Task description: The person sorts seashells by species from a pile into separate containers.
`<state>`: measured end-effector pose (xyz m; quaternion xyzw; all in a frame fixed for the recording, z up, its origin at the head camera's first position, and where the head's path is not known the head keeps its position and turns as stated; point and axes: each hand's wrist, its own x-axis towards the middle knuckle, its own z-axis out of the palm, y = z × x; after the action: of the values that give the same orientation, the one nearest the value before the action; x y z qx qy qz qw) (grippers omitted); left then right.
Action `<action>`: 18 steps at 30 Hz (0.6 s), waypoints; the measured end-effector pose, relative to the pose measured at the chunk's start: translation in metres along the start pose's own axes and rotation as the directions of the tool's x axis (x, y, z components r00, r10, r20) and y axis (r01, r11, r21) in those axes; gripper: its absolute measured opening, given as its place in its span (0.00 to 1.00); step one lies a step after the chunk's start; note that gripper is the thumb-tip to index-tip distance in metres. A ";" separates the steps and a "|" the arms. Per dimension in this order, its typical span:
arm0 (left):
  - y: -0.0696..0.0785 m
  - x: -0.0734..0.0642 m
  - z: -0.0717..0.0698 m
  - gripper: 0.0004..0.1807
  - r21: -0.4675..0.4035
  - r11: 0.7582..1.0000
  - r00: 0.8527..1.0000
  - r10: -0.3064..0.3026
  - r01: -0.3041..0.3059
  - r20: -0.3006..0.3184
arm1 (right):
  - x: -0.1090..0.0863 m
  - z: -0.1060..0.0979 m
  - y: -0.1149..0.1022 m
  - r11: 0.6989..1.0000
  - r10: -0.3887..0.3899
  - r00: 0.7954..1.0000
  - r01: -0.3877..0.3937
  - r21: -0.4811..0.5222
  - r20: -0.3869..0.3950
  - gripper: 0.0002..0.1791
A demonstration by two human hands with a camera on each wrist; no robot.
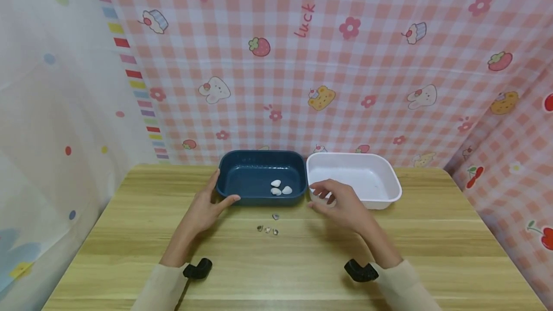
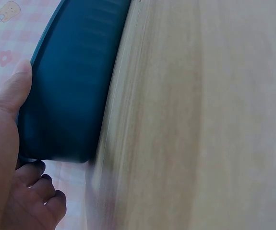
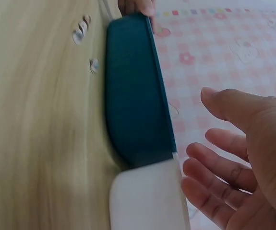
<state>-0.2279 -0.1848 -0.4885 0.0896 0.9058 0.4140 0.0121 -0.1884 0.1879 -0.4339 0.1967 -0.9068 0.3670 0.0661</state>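
A dark blue rectangular tray (image 1: 259,201) stands on the table with three white shells (image 1: 287,190) at its right end. My left hand (image 1: 204,211) grips its front left corner, thumb at the front rim and fingers along the left side. In the left wrist view the thumb (image 2: 20,86) meets the rim. My right hand (image 1: 341,203) hovers at the front left of a white tray (image 1: 378,204), fingers loosely bent and holding nothing. Several small dark-and-pale shells (image 1: 268,230) lie on the table before the blue tray; the right wrist view shows small shells (image 3: 94,65) too.
Both trays stand side by side near the back edge of the wooden table (image 1: 276,272). Behind them hangs a pink checked cloth (image 1: 276,80), with a white dotted cloth (image 1: 65,109) at the left. Each wrist carries a black device (image 1: 362,271).
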 end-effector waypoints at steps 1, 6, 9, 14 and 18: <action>0.000 0.000 0.000 0.57 0.000 1.000 1.000 0.001 -0.001 0.000 | -0.001 0.002 -0.002 1.000 0.001 1.000 -0.001 0.008 0.014 0.21; -0.001 0.001 0.001 0.57 0.005 1.000 1.000 0.005 -0.005 0.003 | -0.004 0.013 -0.006 1.000 0.014 0.997 -0.016 0.023 0.077 0.21; -0.002 0.001 0.001 0.57 0.010 1.000 1.000 0.002 -0.002 0.005 | -0.006 0.019 -0.009 1.000 0.011 0.995 -0.013 0.015 0.102 0.21; -0.002 0.001 0.001 0.57 0.008 1.000 1.000 -0.003 0.003 0.008 | -0.009 0.029 -0.011 1.000 0.002 0.990 -0.007 0.031 0.142 0.22; -0.001 0.001 0.000 0.56 0.010 1.000 1.000 -0.002 0.002 0.005 | -0.010 0.040 -0.010 0.998 -0.028 0.987 0.019 0.057 0.160 0.22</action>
<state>-0.2289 -0.1853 -0.4895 0.0899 0.9080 0.4091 0.0145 -0.1742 0.1570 -0.4587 0.2380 -0.8964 0.3738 -0.0083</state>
